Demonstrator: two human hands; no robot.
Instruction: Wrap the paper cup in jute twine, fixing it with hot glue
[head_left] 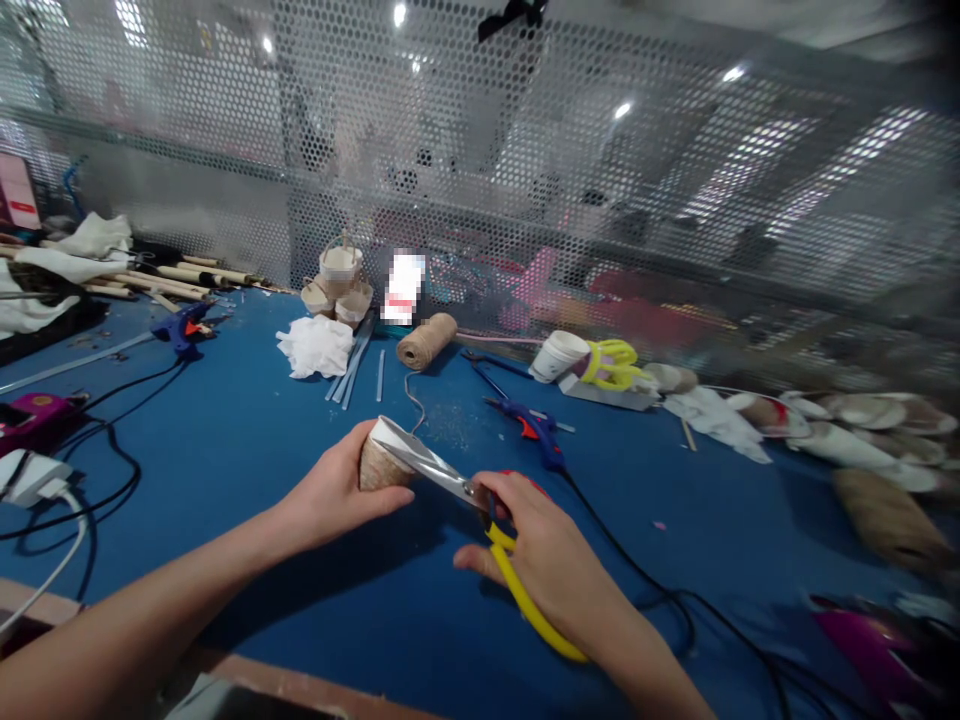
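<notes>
My left hand [341, 485] is closed around a small paper cup [384, 466] whose side is wrapped in brown twine; its white rim points up. My right hand [544, 555] grips a pair of scissors [442, 474] with yellow handles, and the metal blades reach across to the cup's rim. From here I cannot tell whether the blades are touching the rim. Behind the cup, a strand of twine [415, 400] trails back to a twine roll [427, 341] on the blue table [315, 610].
A blue glue gun [534, 428] with a black cord lies right of centre. Clear glue sticks [356, 365], a crumpled white cloth [315, 347] and wrapped cups [341, 285] stand behind. A white cup [559, 355] is near yellow-handled scissors [611, 363]. Perforated metal mesh [480, 150] closes the back.
</notes>
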